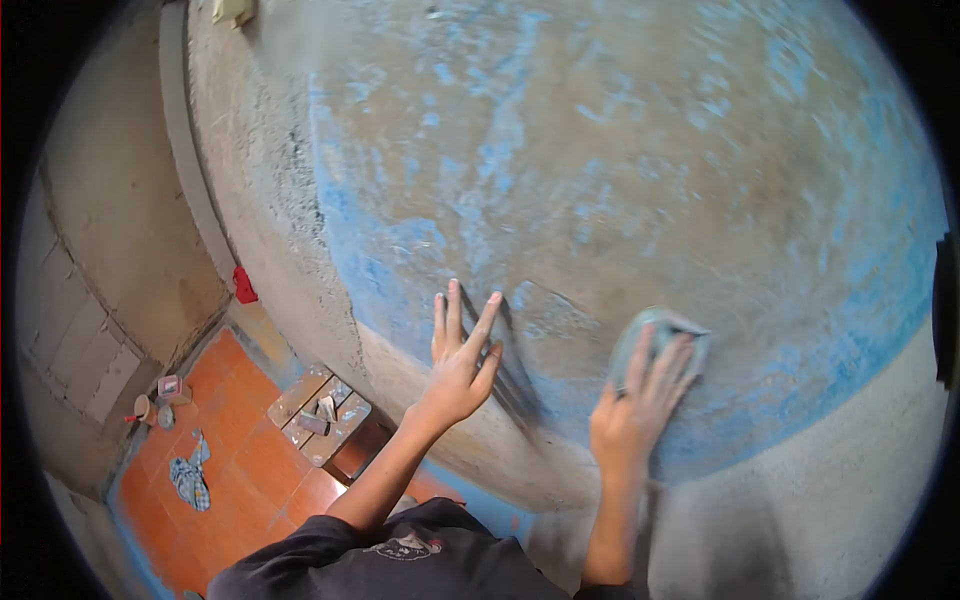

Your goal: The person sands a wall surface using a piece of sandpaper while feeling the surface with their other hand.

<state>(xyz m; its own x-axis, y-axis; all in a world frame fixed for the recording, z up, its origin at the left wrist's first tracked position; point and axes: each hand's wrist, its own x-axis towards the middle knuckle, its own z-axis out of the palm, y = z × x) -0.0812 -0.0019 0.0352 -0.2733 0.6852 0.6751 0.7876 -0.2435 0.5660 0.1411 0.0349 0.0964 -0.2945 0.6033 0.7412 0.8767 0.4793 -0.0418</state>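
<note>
A large wall [560,200] with worn blue paint over a grey-brown surface fills most of the view. My right hand [640,410] presses a grey-green pad [640,325] flat against its lower right part, fingers lying over the pad. Motion blurs both, so whether the pad is cloth or sanding material cannot be made out. To the left, my left hand [464,365] is open with fingers spread, at the wall near the lower edge of the blue area. It holds nothing, and its shadow falls on the wall beside it.
A small paint-marked wooden stool [340,420] with small blocks on top stands below left. On the orange tile floor [255,470] lies a checked cloth [190,482], and small containers [172,390] stand by the far wall. A red object [244,285] sits at the wall's edge.
</note>
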